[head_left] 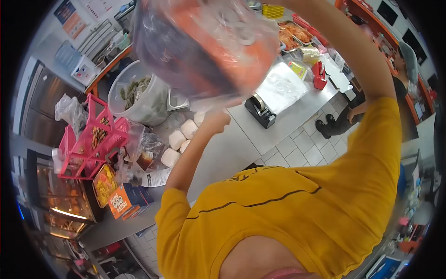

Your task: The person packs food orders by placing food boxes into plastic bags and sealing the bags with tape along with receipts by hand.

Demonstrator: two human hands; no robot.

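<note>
A clear plastic bag (204, 51) with an orange and dark blue printed box inside is raised close to the camera, above the table. Just under the bag's lower edge is my left hand (216, 122), its fingers closed against the plastic. My right arm reaches up to the top edge of the view, beside the bag. Only the wrist end of my right hand (283, 2) shows there, and its fingers are out of sight. Beneath my left forearm stand several white round-cornered containers (176, 139). A black tape dispenser (260, 110) sits to the right of my left hand.
A clear tub (158, 104) with dark greens and a pink basket rack (88, 139) stand at left. Nearby are an orange and blue box (125, 201) and a yellow food tray (105, 185). Plastic sheets (284, 88) lie at right; another person (357, 109) is beyond the table.
</note>
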